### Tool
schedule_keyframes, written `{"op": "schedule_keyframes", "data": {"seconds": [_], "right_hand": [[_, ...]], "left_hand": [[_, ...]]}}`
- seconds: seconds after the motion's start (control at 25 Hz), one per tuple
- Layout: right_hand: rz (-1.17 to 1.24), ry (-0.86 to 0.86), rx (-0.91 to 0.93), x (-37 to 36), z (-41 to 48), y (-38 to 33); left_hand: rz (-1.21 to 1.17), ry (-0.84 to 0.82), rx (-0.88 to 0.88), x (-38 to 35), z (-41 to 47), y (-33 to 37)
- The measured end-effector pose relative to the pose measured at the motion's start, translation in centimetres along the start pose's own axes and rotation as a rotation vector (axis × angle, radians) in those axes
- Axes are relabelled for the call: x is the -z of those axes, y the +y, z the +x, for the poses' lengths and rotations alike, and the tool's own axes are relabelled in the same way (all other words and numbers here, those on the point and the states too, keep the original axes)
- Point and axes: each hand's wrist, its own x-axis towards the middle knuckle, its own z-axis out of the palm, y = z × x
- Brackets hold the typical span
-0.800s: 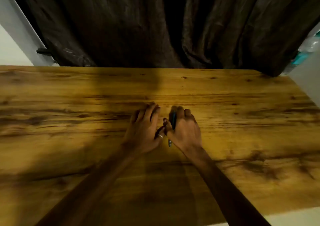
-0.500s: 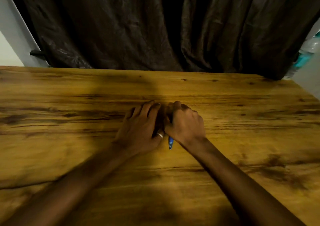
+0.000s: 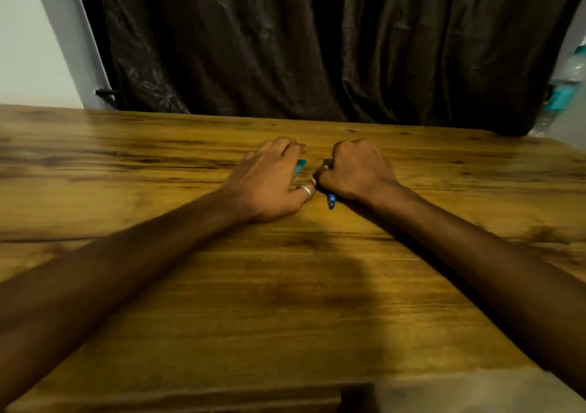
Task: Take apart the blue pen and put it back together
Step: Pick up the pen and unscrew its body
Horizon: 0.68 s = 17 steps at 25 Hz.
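My right hand (image 3: 355, 168) is closed in a fist around the blue pen body (image 3: 331, 201), whose blue end sticks out below the fist toward me. My left hand (image 3: 269, 181), with a ring on the thumb, holds a teal-blue pen piece (image 3: 299, 167) between its fingers; only a short part of it shows under the fingertips. The two hands sit side by side on the wooden table (image 3: 285, 286), a small gap between them. The rest of the pen is hidden inside the hands.
A dark curtain (image 3: 317, 41) hangs behind the table's far edge. A grey frame (image 3: 73, 41) stands at the back left, and a plastic bottle with teal parts (image 3: 567, 86) at the far right. The table's near edge runs along the bottom.
The hands were pressed together on one pen; now they have drawn apart, the left with a teal-blue piece, the right with the blue body. The view has shifted closer.
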Motion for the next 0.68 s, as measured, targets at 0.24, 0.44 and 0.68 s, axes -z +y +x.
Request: {"op": "schedule_keyframes", "data": {"seconds": [0.24,0.44,0.68], "right_hand": [[0.024,0.026,0.015,0.3,-0.4,-0.2],[0.555,0.114,-0.066,-0.3,0.8,0.2],[1.331,0.043,-0.139,-0.3,0.1,-0.6]], "left_hand": [[-0.036,0.151,-0.055,0.3,-0.7,0.3],[-0.351,0.325,-0.044,0.2,-0.3,-0.1],[-1.045,0.085,0.196,0.3,-0.1,1.7]]}}
